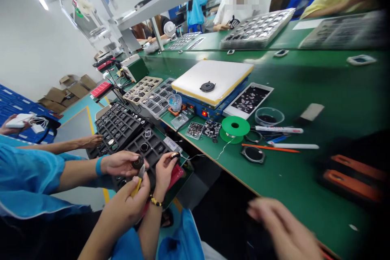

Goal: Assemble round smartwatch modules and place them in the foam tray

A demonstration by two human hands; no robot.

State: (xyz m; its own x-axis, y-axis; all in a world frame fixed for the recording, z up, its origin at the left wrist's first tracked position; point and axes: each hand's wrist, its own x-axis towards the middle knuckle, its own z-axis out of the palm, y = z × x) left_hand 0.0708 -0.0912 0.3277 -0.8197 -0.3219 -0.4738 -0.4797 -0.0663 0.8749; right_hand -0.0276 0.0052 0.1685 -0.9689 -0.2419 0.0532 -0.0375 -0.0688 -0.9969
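Note:
My left hand (132, 201) reaches in from the bottom left, closed on a small tool with a yellow handle (137, 187) and a pale, pointed tip. That tip is at a round black watch part (138, 162), which a co-worker's hand (120, 165) with a blue wristband holds. Another hand (164, 172), wearing a bead bracelet, pinches a small round part (174, 155) close by. At the lower right, my right hand (278, 225) is smeared by motion near the bench's front edge. Its fingertips are blurred, so I cannot tell whether it holds anything.
Black compartment trays (122, 124) of watch parts stand left of the green bench (292, 178). A blue heating plate (198, 107) with a white top carries one round part. A green solder spool (235, 130), pens, a watch case (253, 154) and an orange-black object (353, 174) lie rightward.

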